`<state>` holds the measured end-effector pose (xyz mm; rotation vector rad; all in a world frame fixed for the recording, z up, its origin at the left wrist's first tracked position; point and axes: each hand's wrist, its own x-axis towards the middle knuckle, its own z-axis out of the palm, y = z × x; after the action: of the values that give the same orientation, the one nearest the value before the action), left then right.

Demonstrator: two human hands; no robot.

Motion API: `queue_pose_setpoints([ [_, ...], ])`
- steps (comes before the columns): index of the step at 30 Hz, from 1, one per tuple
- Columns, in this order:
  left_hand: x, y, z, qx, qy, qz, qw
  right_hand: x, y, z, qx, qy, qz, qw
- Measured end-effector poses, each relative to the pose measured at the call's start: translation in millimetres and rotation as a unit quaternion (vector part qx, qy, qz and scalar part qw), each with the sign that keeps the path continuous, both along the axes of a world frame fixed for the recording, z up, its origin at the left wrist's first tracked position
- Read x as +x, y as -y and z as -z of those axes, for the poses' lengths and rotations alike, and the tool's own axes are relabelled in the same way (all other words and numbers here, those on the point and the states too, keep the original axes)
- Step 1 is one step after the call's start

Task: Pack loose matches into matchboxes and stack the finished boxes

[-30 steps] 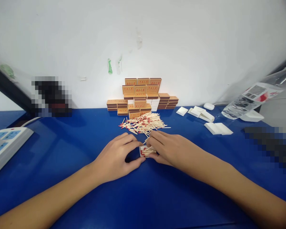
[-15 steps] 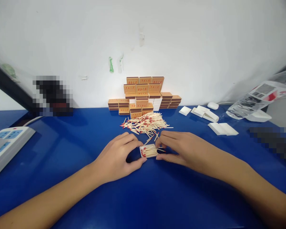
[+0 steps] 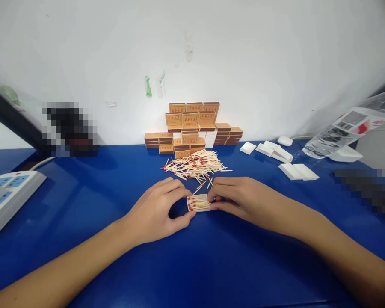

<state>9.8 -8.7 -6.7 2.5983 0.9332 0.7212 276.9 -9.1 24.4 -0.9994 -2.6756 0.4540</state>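
On the blue table lies a small white matchbox tray (image 3: pixel 202 198) with several red-tipped matches (image 3: pixel 199 205) lying lengthwise in it, most heads toward the left. My left hand (image 3: pixel 163 209) grips the tray's left end between thumb and fingers. At the right end, my right hand (image 3: pixel 232 194) has its thumb and fingers pinched together on the tail ends of the matches, partly hiding them. Just beyond the tray spreads a loose heap of matches (image 3: pixel 200 164), a few of them scattered close to my right fingertips.
Printed matchboxes (image 3: pixel 190 118) stand stacked against the wall behind the heap. White trays (image 3: pixel 298 171) lie at the right, near a tilted plastic bottle (image 3: pixel 327 134) and a white rounded case (image 3: pixel 285 140). A power strip (image 3: pixel 16 201) sits at the left.
My right thumb and fingers have closed together at the tray's right end. A match that stuck out there no longer shows. My left hand keeps its hold.
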Motion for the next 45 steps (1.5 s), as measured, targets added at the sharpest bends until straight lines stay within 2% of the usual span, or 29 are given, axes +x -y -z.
queue_pose_setpoints([
  [8, -1, -2, -0.2, -0.004, -0.003, 0.003, 1.0, -3, -1, 7.1, -0.005, -0.025, 0.007, 1.0],
  [16, -1, -2, 0.1, 0.013, -0.002, 0.001, 1.0, -2, 3, -1.1, 0.014, -0.028, 0.029, 0.999],
  [21, -1, -2, 0.6, 0.013, -0.003, 0.0, 1.0, -2, 2, 3.4, 0.018, -0.024, 0.016, 0.999],
  [27, 0, -1, 0.5, 0.009, -0.003, 0.001, 1.0, -1, 2, 3.3, 0.008, -0.03, 0.038, 0.999],
  [31, -1, -2, -1.0, 0.039, 0.003, -0.024, 0.999, 3, 1, 0.7, -0.002, 0.005, 0.08, 0.997],
  [36, 0, 0, -5.3, 0.13, 0.051, -0.04, 0.989, 3, 0, 2.6, -0.036, 0.028, 0.079, 0.996],
  [39, 1, 0, -4.5, 0.12, 0.077, -0.054, 0.988, 3, -1, 4.0, -0.04, 0.029, 0.082, 0.995],
  [45, -3, -5, -3.5, 0.201, 0.048, 0.008, 0.978, 7, -3, 6.0, -0.074, 0.039, 0.09, 0.992],
])
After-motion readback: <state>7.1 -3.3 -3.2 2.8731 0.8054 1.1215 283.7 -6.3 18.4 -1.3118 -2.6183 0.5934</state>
